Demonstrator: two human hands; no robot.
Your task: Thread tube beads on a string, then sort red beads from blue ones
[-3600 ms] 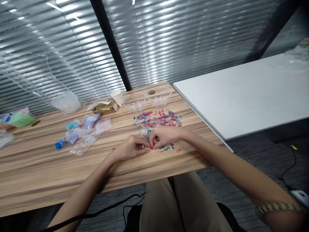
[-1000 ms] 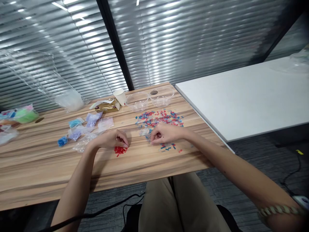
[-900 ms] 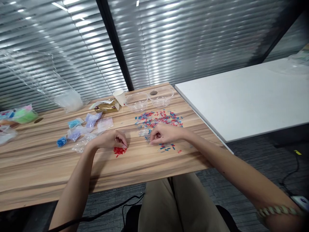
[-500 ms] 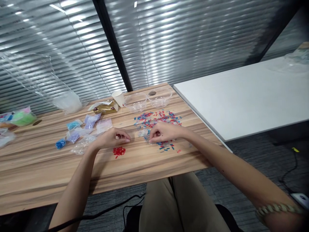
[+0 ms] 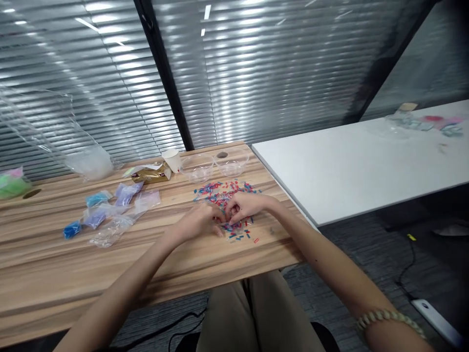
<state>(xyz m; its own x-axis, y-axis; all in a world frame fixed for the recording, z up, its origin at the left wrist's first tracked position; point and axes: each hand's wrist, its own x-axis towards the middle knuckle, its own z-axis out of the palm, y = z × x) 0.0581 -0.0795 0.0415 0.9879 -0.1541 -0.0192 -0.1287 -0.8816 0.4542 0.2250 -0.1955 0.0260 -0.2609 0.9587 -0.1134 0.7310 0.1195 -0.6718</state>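
A spread of small red, blue and clear tube-shaped pieces [image 5: 216,191] lies on the wooden table. My right hand [image 5: 249,204] rests over its near part, fingers curled inward and thumb close to the index finger; what the tips pinch is too small to make out. My left hand [image 5: 202,219] reaches in from the left beside it. Its thumb and fingers are apart at the edge of the pieces, slightly blurred, with nothing visible between them. The separate little red pile is out of sight, apparently behind my left wrist or forearm.
Two clear plastic bowls [image 5: 231,168], a paper cup [image 5: 172,160] and a gold packet [image 5: 152,173] stand behind the pieces. Small bags with purple [image 5: 128,193] and blue contents [image 5: 72,229] lie left. A white table [image 5: 330,171] adjoins on the right.
My left hand has moved right, from above the small red pile to the mixed pieces beside my right hand. The red pile is now hidden. The view has shifted slightly right.
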